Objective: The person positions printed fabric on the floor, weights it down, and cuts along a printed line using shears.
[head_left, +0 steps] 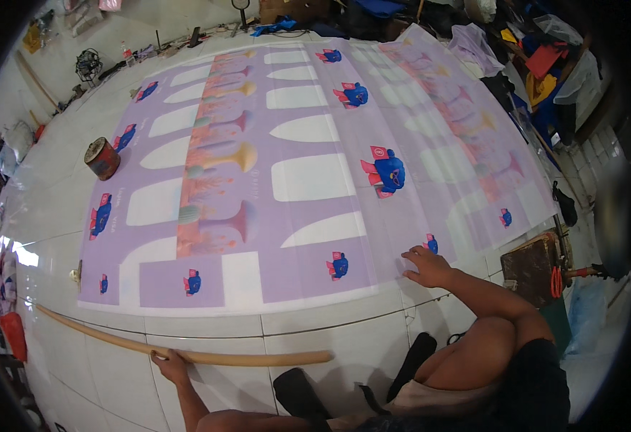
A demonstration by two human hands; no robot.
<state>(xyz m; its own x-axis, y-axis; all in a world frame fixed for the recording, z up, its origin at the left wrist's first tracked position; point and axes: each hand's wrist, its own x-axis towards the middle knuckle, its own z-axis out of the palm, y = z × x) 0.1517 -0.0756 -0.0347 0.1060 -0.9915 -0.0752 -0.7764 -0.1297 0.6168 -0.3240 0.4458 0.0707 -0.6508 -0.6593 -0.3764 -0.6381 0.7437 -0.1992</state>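
Left hand (169, 362) fingers curled on long tan wooden stick (186, 353); right hand (426, 266) splayed flat on lilac printed banner sheet (294, 180). Keep the banner edge under those fingers pinned flat.

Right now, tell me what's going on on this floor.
A person sits on the white tiled floor before a large lilac printed sheet spread flat. Their right hand presses palm-down on the sheet's near edge, beside a small blue figure print. Their left hand rests on a long wooden stick lying on the tiles just short of the sheet. A rusty round tin stands at the sheet's left edge.
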